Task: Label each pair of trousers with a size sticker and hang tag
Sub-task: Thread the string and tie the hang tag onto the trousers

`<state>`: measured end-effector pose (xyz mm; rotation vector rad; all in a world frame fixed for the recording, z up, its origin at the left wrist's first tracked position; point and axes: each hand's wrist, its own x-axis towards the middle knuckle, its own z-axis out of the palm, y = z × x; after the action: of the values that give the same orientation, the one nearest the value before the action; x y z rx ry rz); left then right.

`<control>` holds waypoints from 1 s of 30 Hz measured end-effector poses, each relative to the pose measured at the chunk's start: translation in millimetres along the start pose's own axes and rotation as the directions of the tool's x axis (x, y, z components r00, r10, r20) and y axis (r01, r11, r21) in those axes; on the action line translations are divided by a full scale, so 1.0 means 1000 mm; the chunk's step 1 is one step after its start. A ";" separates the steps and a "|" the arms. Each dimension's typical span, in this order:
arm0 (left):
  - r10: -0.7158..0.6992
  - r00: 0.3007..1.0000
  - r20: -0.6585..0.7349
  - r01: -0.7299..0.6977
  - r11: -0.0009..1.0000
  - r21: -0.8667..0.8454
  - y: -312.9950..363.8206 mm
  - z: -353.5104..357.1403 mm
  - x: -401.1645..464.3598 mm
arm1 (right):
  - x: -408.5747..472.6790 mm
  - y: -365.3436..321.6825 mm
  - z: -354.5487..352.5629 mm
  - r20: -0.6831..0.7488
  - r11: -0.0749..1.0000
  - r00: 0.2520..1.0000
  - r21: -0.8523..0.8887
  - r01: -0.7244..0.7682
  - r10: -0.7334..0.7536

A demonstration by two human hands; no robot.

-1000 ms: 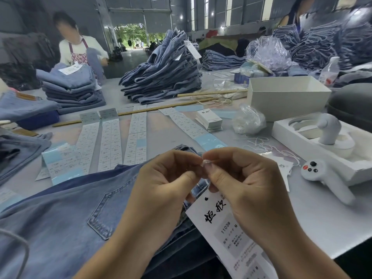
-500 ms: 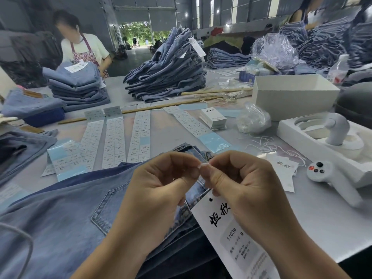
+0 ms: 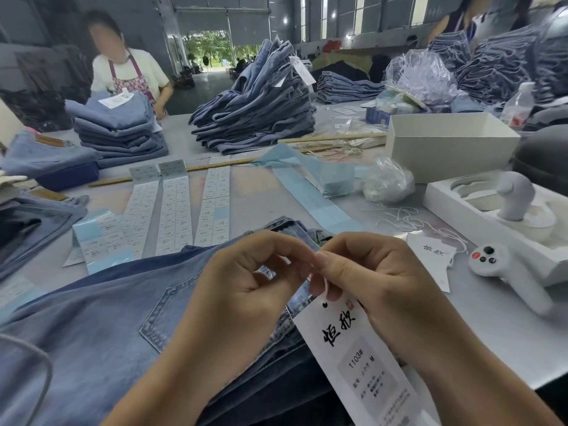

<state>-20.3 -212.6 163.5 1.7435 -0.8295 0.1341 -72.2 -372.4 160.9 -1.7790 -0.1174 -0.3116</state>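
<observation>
While hands (image 3: 313, 272) pinch, hang tag (image 3: 353, 361) slants down-right, long axis diagonal

Garment factory hall: stacked jeans (image 3: 255, 118), sticker sheets (image 3: 175, 210).

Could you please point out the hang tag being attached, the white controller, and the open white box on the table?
Hang tag (image 3: 353, 342): head view, on its printed face below the hands.
Controller (image 3: 488, 261): head view, on its round button end.
Box (image 3: 442, 166): head view, on its front wall.

Head camera looks down, close over table (image 3: 491, 333).
</observation>
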 end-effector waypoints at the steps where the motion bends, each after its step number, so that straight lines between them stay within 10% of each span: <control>1: -0.005 1.000 0.013 0.005 1.000 -0.010 0.000 0.000 0.000 | 0.001 0.000 -0.002 0.025 1.000 1.000 -0.004 -0.014 0.014; 21: 0.002 1.000 -0.006 -0.001 0.991 0.132 -0.004 0.002 0.000 | 0.000 -0.001 -0.004 0.078 0.998 0.997 -0.057 -0.009 0.013; 30: -0.138 0.990 0.030 0.141 0.984 -0.109 -0.001 0.004 0.001 | 0.000 0.003 -0.005 0.044 1.000 0.999 0.023 -0.003 0.002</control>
<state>-20.4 -217.0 162.0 1.6944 -0.7148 -0.0254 -72.0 -378.5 159.0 -1.7634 -0.1498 -0.2682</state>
